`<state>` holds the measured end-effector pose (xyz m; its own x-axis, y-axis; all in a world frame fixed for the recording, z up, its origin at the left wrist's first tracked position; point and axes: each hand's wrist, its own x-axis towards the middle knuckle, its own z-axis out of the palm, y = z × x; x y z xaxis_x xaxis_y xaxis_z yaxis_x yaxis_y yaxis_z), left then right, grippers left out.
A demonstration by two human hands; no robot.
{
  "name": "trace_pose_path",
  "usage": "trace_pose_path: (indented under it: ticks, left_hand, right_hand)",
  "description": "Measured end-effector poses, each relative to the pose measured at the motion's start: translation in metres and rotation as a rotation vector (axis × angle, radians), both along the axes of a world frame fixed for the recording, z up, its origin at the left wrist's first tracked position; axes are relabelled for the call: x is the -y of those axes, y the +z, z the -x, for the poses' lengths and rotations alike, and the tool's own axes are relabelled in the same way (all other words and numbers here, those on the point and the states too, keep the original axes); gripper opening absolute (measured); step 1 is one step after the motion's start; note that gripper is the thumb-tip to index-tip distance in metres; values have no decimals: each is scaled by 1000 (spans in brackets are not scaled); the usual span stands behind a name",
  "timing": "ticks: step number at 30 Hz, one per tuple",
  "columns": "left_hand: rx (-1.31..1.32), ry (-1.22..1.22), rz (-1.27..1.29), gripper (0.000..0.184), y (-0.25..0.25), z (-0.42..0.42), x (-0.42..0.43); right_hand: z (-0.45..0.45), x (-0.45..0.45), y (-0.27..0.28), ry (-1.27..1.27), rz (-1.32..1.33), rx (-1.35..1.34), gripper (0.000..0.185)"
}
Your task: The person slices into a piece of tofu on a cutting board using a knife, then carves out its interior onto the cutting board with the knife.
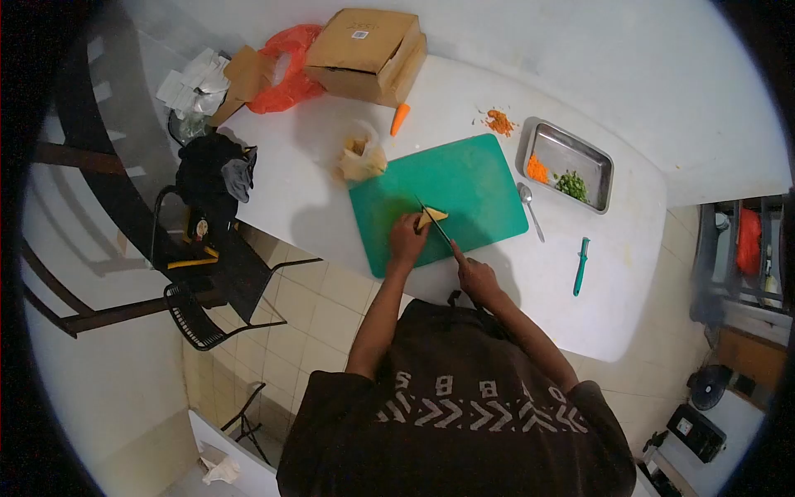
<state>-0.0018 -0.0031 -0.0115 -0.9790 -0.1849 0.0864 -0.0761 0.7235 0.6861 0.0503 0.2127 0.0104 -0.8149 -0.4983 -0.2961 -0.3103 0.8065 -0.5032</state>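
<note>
On a green cutting board (480, 178), my left hand (407, 240) presses its closed fingers on a small pale-yellow piece of food (431, 217), whose kind I cannot make out. My right hand (478, 278) is wrapped round the handle of a knife (439, 229). The blade lies across or against the yellow piece, pointing away from me; exact contact is too small to tell. Behind the board's left corner stands a clear plastic bag (362, 157) with pale yellow pieces in it.
A metal tray (584, 141) holds chopped orange and green bits. Near it lie a spoon (531, 211), a green-handled peeler (581, 267) and orange scraps (498, 123). A carrot (400, 119) lies before cardboard boxes (364, 50). A black chair (228, 273) stands left.
</note>
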Motion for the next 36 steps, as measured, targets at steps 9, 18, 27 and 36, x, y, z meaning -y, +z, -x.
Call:
trace_pose_path:
  ticks: [9,18,27,36]
  left_hand:
    - [11,127,-311,28,-2,-10,13]
    - [196,57,-1156,39,35,-28,19]
    - [162,-71,-1351,43,59,-32,28]
    - [43,-150,-1195,38,73,-37,29]
  right_hand:
    - [25,7,17,-42,11,57,75]
    - [16,-2,24,-116,260,139,67]
    - [0,-9,40,-169,371,184,64]
    - [-7,-17,57,-157,375,260,68]
